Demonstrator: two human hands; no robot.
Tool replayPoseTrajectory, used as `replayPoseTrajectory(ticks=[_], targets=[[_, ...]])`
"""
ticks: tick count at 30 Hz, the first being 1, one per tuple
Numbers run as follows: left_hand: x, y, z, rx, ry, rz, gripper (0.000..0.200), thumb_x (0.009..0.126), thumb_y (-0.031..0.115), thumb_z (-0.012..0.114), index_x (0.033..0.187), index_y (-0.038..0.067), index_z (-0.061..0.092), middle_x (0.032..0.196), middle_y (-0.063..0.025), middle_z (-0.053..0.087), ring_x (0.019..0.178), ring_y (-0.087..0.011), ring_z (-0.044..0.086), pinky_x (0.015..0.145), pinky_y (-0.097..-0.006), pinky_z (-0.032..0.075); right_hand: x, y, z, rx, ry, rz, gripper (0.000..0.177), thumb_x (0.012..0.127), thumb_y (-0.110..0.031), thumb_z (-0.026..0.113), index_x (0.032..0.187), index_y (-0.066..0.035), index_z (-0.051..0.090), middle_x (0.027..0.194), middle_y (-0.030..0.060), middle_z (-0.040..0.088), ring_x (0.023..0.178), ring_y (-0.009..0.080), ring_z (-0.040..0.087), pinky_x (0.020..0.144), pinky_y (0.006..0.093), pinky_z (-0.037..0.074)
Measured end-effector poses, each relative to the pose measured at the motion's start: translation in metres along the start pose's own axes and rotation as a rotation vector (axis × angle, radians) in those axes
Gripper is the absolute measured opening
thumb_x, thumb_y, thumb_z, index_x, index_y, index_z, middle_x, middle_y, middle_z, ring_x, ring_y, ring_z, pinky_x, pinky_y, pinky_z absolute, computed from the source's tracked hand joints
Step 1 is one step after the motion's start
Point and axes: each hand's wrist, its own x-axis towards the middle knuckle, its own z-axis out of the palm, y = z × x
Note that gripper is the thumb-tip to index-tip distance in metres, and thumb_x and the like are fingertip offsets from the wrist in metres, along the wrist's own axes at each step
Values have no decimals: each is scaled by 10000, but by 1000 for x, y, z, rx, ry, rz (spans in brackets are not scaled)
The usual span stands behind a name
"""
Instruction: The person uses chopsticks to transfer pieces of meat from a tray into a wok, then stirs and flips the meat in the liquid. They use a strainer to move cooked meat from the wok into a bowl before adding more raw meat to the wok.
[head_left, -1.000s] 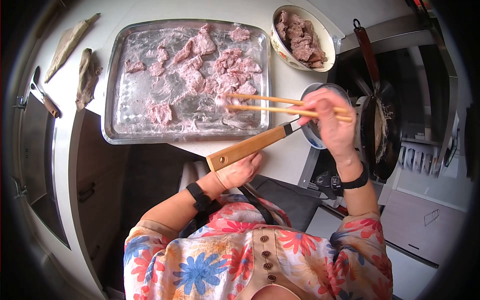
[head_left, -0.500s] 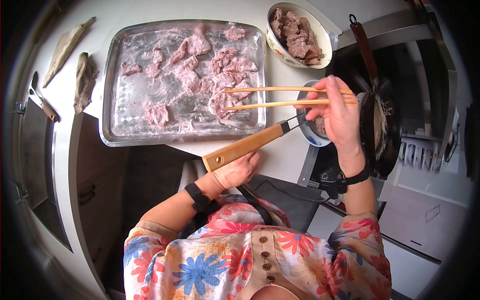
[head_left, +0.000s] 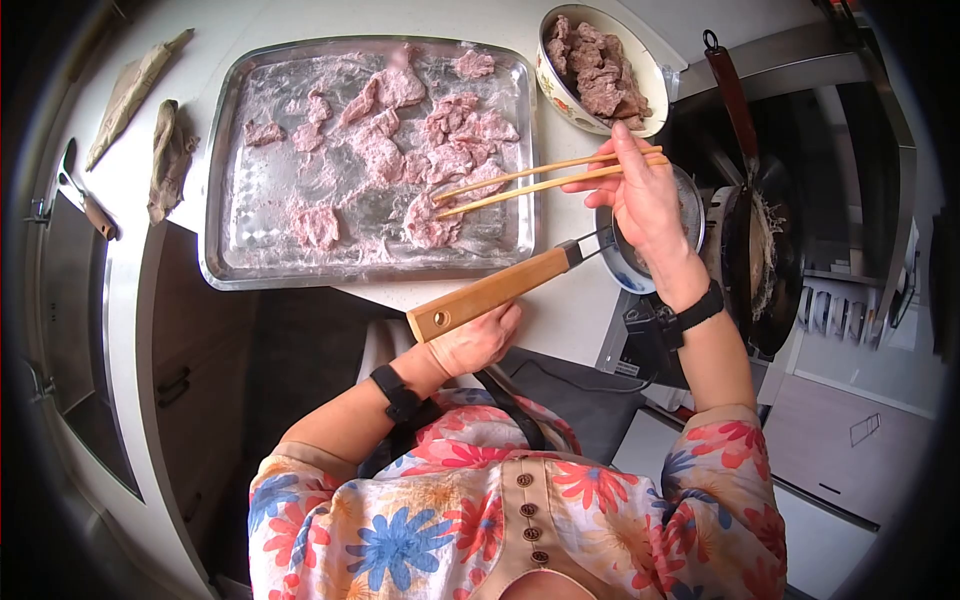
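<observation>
My right hand [head_left: 645, 195] is closed around a pair of wooden chopsticks [head_left: 545, 183]. Their tips touch a flour-coated piece of meat [head_left: 430, 225] near the right side of a metal tray [head_left: 300, 277]. Several more pale pink, floured pieces of meat [head_left: 378, 155] lie scattered over that tray. Below its front edge is my left hand [head_left: 480, 342], fingers curled, under a thick wooden handle [head_left: 490, 293]; whether it grips the handle I cannot make out. The handle's metal end reaches over a blue-and-white bowl [head_left: 622, 268], mostly hidden by my right hand.
A cream bowl [head_left: 655, 118] heaped with browned meat pieces [head_left: 605, 75] stands at the back right. On the far right is a dark pan [head_left: 785, 250] with a long handle. Two crumpled wrappings [head_left: 170, 165] and a knife [head_left: 88, 200] lie at left.
My right hand has moved slightly up and left with the chopsticks, now closer together and slanting down. The meat at their tips has shifted a little left. My left hand stays in place.
</observation>
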Motion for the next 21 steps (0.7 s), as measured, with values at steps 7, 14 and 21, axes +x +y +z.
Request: replayPoseTrajectory(ticks=[7,14,21], targets=[[1,1,-3,-22,-8,-18,132,677,119,589,723,73,474,751,-83,449,722,-243,525,625,-336,450,-10,-9,-9,23,-42,-78,303,921,-285,458,793,-19,524,661,94,585,581,280,649,371,235,491],[1,0,-1,-9,8,5,135,676,122,592,722,75,474,752,-81,449,719,-244,523,621,-339,449,-35,-23,-29,-13,1,-166,299,927,-261,445,780,-12,519,653,100,582,568,268,647,358,222,472],[3,1,-3,-4,15,-7,143,657,136,604,716,79,487,751,-76,457,716,-244,524,606,-345,444,-34,-18,-46,35,27,-133,278,930,-264,442,822,-17,511,689,109,592,587,275,649,353,226,468]])
